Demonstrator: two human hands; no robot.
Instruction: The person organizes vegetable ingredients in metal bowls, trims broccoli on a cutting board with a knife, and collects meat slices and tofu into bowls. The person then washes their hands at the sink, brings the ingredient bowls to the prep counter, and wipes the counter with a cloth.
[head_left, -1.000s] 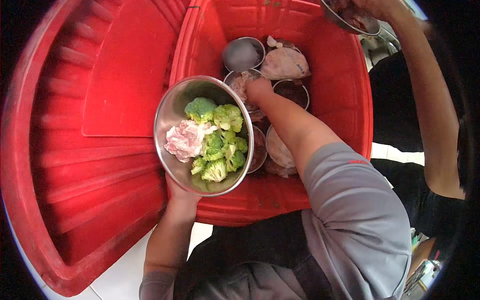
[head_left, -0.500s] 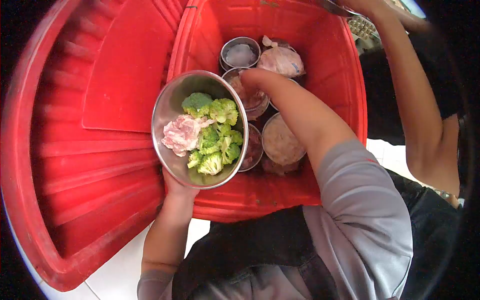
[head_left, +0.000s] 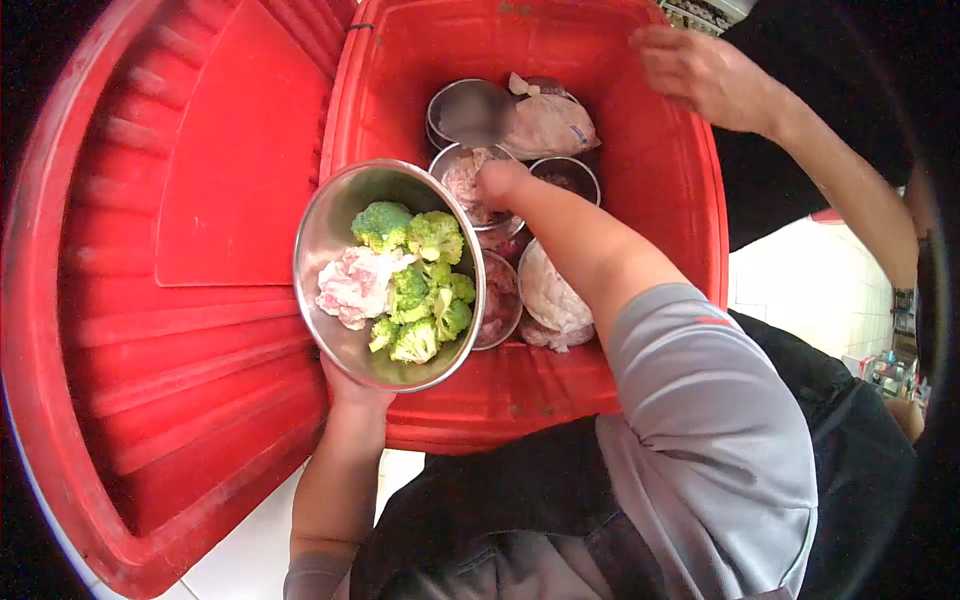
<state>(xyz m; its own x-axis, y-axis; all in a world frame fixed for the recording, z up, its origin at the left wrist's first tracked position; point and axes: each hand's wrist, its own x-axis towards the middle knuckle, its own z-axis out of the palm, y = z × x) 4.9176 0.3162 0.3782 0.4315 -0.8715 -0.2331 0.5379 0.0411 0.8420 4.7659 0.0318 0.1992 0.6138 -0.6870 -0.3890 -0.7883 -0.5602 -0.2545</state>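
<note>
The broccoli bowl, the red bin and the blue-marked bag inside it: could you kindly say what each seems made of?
Bowl: metal, probably stainless steel, smooth and satiny; its grey wall reflects softly and the rim glints.
Red bin: likely moulded plastic, faintly glossy, given its even colour and soft highlights.
Bag: apparently thin plastic film, smooth, as pinkish contents seem to show through.

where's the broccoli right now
In the head view, the broccoli sits left of centre, in the bowl held by the left hand, just right of the pink meat.
</note>
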